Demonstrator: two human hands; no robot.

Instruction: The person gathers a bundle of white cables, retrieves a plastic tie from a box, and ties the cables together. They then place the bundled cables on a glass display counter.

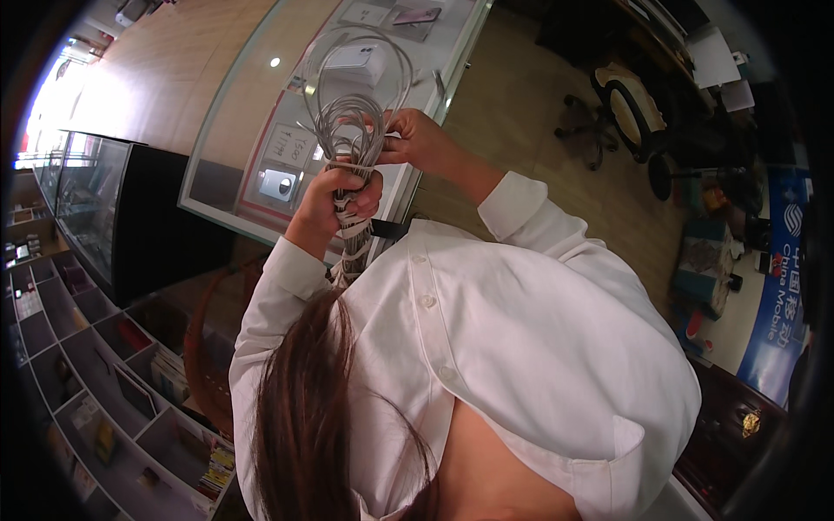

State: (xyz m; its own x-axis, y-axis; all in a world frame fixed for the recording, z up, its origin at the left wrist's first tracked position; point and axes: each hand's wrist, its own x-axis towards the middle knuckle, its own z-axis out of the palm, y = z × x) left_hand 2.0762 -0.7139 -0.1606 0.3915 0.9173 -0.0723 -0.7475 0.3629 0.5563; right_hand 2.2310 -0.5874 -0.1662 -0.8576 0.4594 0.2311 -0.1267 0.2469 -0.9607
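Note:
My left hand (339, 198) is wrapped round the bound stem of a bundle of thin grey cable (355, 244). White ties circle this stem at several places, and its lower end runs down against my shirt. Above the fist the cable fans into loops (352, 107), with two wider loops standing out over the rest. The fingers of my right hand (410, 140) hold the right side of these loops, some fingertips partly hidden behind the strands. Both hands are above a glass display counter (225, 124).
Inside the counter lie a phone (417, 16), a white phone box (355, 62) and a handwritten price card (283, 143). A black-sided glass cabinet (91, 182) and compartment shelves (98, 365) stand left. To the right are an office chair (625, 111) and a blue banner (778, 280).

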